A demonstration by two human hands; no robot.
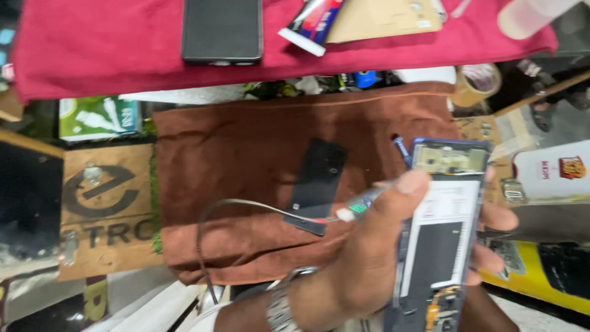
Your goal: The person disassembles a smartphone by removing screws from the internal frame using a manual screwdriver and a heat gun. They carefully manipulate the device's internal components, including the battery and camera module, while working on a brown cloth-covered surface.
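My left hand [356,264], with a metal band on the wrist, grips an opened blue phone [442,246] upright. Its back is off, so the inner parts show. The thumb lies on the phone's left edge and fingertips stick out past the right edge. Under the thumb sits a thin tool with a green and white grip [359,206], and a grey wire trails from it to the left. A patch of skin below the phone looks like my right hand [488,313]; its fingers are hidden. A blue-tipped screwdriver [401,147] shows beside the phone's top.
A black back cover [319,184] lies on a brown cloth [246,154]. Beyond it a red cloth [123,55] carries a black phone [221,27] and a glue tube [310,21]. A tape roll [476,83], a cardboard sign [104,209] and a green box [98,117] lie around.
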